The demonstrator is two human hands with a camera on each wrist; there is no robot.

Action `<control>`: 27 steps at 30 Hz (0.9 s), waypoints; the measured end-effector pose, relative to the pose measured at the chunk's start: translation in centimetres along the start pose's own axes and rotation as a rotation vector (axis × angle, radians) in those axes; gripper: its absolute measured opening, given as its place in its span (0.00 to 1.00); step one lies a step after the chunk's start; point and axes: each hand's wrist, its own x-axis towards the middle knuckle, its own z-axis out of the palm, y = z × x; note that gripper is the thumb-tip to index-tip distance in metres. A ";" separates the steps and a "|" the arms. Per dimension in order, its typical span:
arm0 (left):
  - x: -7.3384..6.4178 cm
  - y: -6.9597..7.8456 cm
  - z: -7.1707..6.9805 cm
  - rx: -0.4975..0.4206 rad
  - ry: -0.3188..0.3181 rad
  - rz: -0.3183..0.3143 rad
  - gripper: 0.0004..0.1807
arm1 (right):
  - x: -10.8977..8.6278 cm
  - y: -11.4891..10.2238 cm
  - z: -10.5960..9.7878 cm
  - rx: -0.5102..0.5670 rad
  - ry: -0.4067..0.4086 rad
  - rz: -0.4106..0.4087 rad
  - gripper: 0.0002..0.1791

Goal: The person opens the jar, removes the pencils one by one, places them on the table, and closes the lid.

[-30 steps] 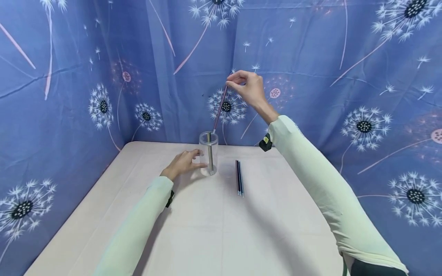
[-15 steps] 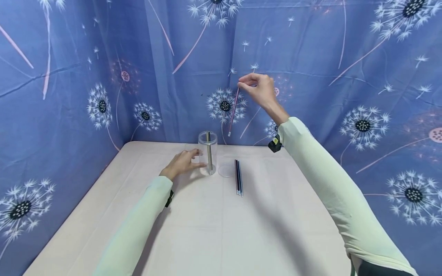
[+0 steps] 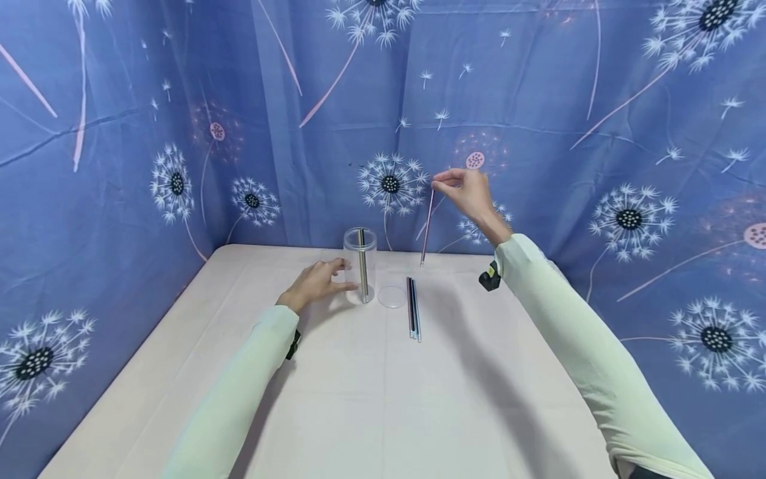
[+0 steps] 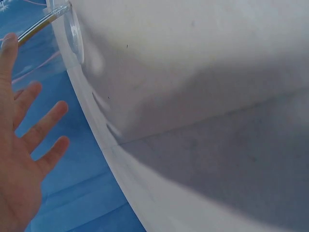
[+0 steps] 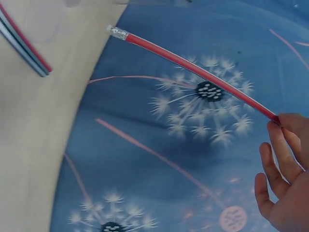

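My right hand [image 3: 469, 193] pinches a red pencil [image 3: 427, 229] by one end, and the pencil hangs with its white eraser end down, over the table's back edge. In the right wrist view the red pencil [image 5: 193, 70] runs out from the fingertips of the right hand [image 5: 289, 169]. My left hand [image 3: 317, 283] holds the side of a clear jar [image 3: 371, 266], thumb in front and fingers behind. Dark and gold-coloured pencils [image 3: 363, 266] stand inside this jar. In the left wrist view the left hand [image 4: 24, 159] has its fingers spread beside the jar [image 4: 74, 34].
Several pencils [image 3: 413, 309] lie side by side on the white table [image 3: 383, 412], right of the jar. A clear round lid [image 3: 391, 297] lies flat between them and the jar. Blue dandelion-print curtains [image 3: 323, 166] hang behind and beside the table.
My right hand has moved right and down, carrying the red pencil away from the jar's mouth. The lid shows again. My left hand and the jar have stayed in place.
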 end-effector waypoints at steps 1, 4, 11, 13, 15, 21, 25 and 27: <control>0.0 0.0 0.0 -0.001 -0.002 -0.004 0.41 | -0.2 0.5 0.1 -0.002 -0.003 0.006 0.13; -0.1 0.2 -0.1 -0.001 -0.010 -0.008 0.42 | -0.9 1.9 0.6 -0.014 -0.010 0.015 0.12; -0.1 0.3 -0.2 0.010 -0.007 -0.014 0.43 | -2.1 4.5 2.0 -0.035 -0.029 0.027 0.12; -0.1 0.2 -0.2 0.010 -0.007 -0.013 0.42 | -2.5 5.2 2.4 -0.050 -0.037 0.020 0.12; -0.2 0.2 -0.2 0.010 -0.007 -0.012 0.42 | -2.9 5.7 2.8 -0.053 -0.050 0.020 0.12; -0.3 0.2 -0.2 0.011 -0.013 -0.011 0.41 | -4.4 7.2 4.2 -0.036 -0.119 0.061 0.12; -0.4 0.2 -0.3 0.006 -0.014 -0.008 0.41 | -5.3 8.3 5.1 -0.052 -0.153 0.083 0.11; -0.4 0.3 -0.3 0.003 -0.014 -0.006 0.41 | -5.7 8.9 5.6 -0.057 -0.169 0.089 0.11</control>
